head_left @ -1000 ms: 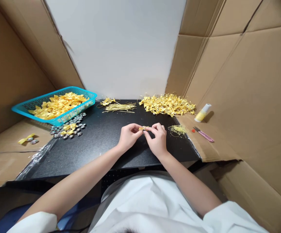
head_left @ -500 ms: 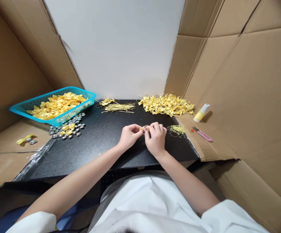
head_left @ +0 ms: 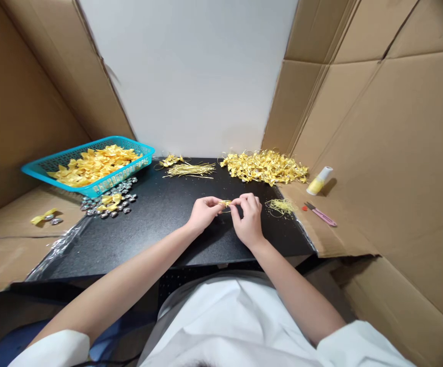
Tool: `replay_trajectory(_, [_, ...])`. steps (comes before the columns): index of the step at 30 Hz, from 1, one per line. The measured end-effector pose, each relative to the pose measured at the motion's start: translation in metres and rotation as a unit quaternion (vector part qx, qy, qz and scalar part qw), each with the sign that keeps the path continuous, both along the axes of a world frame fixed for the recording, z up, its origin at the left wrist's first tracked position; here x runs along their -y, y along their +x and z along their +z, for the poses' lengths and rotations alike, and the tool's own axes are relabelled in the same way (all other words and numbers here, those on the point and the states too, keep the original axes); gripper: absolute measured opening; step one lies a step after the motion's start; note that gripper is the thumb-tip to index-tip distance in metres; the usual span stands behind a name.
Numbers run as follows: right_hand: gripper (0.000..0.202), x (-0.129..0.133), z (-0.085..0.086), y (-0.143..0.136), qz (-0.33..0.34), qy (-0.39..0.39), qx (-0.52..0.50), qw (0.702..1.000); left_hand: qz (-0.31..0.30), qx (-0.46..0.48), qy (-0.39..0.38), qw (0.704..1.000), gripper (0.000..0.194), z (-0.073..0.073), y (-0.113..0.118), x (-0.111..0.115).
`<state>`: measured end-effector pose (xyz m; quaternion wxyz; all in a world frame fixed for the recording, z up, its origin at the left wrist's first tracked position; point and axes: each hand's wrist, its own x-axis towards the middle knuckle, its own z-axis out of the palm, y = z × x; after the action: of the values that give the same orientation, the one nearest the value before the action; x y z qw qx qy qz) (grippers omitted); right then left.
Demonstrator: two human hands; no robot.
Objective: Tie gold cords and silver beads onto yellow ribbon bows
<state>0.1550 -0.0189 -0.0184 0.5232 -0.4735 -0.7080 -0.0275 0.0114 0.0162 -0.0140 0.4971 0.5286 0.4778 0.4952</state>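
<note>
Over the black tabletop (head_left: 148, 229), my left hand (head_left: 204, 213) pinches a small yellow ribbon bow (head_left: 226, 203) between thumb and fingers. My right hand (head_left: 249, 216) is closed on the bow's other side, its thumb and fingertips pressed together. A thin yellow cord hangs in a curve just below the bow. Fingers cover much of the bow, so its knot cannot be made out. Beyond the hands lies a bundle of cut gold cords (head_left: 190, 169). To their right is a tangle of thin yellow thread scraps (head_left: 280, 206).
At left, a blue basket (head_left: 56, 187) holds yellow bows, with silver beads (head_left: 108, 206) beside it. A heap of corded bows (head_left: 265, 167) lies at the back right. Pink-handled thread snips (head_left: 322, 215) and a thread spool (head_left: 319, 181) sit on cardboard. Cardboard walls (head_left: 397, 127) flank the table.
The fingertips have drawn slightly apart, and more of the yellow bow shows between them. A loop of cord now shows beneath it. The whole view has shifted slightly.
</note>
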Motion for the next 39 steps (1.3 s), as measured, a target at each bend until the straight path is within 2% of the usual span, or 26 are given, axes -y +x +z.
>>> replay_trajectory(3, [0.014,-0.001,0.000,-0.001,0.076,-0.005,-0.085,0.993,0.001,-0.004,-0.007,1.000,0.023,-0.001,0.000,-0.001])
replay_trajectory(6, [0.013,-0.002,-0.002,-0.001,0.148,-0.071,-0.170,0.972,-0.001,-0.003,-0.007,1.000,0.023,0.000,0.000,-0.001])
replay_trajectory(8, [0.012,-0.001,-0.003,0.001,0.159,-0.102,-0.220,0.957,0.002,-0.002,-0.010,1.000,0.024,0.000,0.000,-0.001])
replay_trajectory(10, [0.012,0.001,-0.001,0.003,0.137,-0.093,-0.248,0.954,0.010,-0.003,-0.012,1.000,0.024,0.001,0.000,-0.001])
replay_trajectory(13, [0.013,0.004,0.002,0.005,0.084,-0.073,-0.200,0.974,0.020,0.000,-0.012,1.000,0.023,0.002,-0.001,-0.001])
replay_trajectory(15, [0.016,0.004,0.003,0.005,0.076,-0.106,-0.134,0.982,0.024,0.005,-0.008,1.000,0.023,0.003,-0.001,-0.001])
replay_trajectory(19, [0.008,0.000,-0.001,0.000,0.064,-0.198,-0.064,0.976,0.021,0.015,0.006,1.000,0.024,0.003,-0.001,0.000])
replay_trajectory(24, [0.015,-0.005,-0.006,-0.002,0.044,-0.210,-0.027,0.976,-0.002,0.020,0.029,0.999,0.028,0.004,-0.001,0.000])
replay_trajectory(35, [0.020,-0.006,-0.007,-0.002,0.109,-0.201,-0.093,0.969,-0.041,0.005,0.032,0.999,0.027,0.004,0.000,0.001])
replay_trajectory(39, [0.022,-0.004,-0.003,-0.002,0.156,-0.219,-0.145,0.952,-0.039,0.002,0.044,0.998,0.025,0.003,-0.001,0.000])
